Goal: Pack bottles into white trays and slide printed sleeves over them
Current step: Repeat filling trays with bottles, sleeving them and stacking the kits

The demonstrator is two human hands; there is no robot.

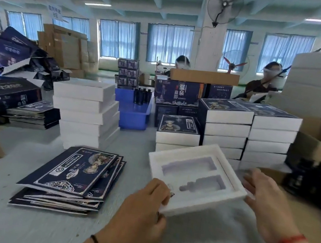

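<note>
White tray (197,178), empty in both moulded recesses, is held tilted above the grey table (7,221), between a fanned pile of flat printed sleeves (69,176) and a box of dark bottles (315,184) at the right edge. Left hand (148,200) pinches its near corner, thumb on top; right hand (263,191) meets the far right edge with fingers fairly straight, though its grip is hidden.

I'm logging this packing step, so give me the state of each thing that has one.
White tray: empty, both cavities bare, held tilted above the table.
Left hand: grips the tray's near corner.
Right hand: fingers at the tray's right edge.
Printed sleeves: flat, stacked.
Blue bin: holds dark bottles upright.
</note>
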